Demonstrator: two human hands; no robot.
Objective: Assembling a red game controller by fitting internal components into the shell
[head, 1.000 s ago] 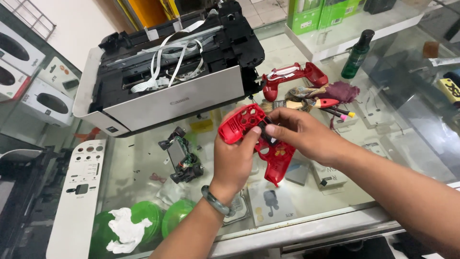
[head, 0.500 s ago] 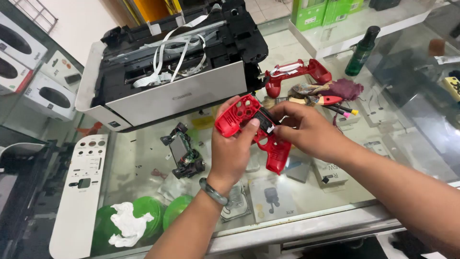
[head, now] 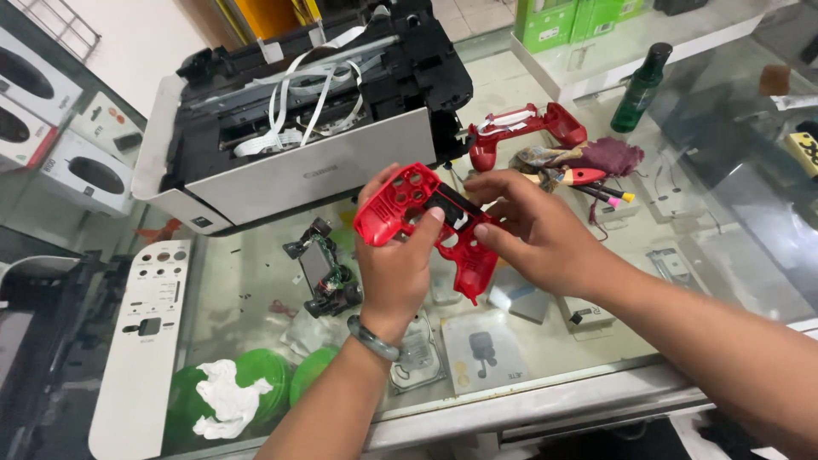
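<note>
Red controller shell [head: 426, 217], lifted slightly higher above the glass table [head: 256, 281] than half a second back, gripped by left hand [head: 396, 264], right hand [head: 528, 230] fingertips pinching its black centre insert — fitting work continuing.

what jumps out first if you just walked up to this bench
The red controller shell, held up over the glass counter by the left hand and right hand. Behind it sits an opened printer with loose white ribbon cables; a second red shell lies to its right, and a small circuit board below.
</note>
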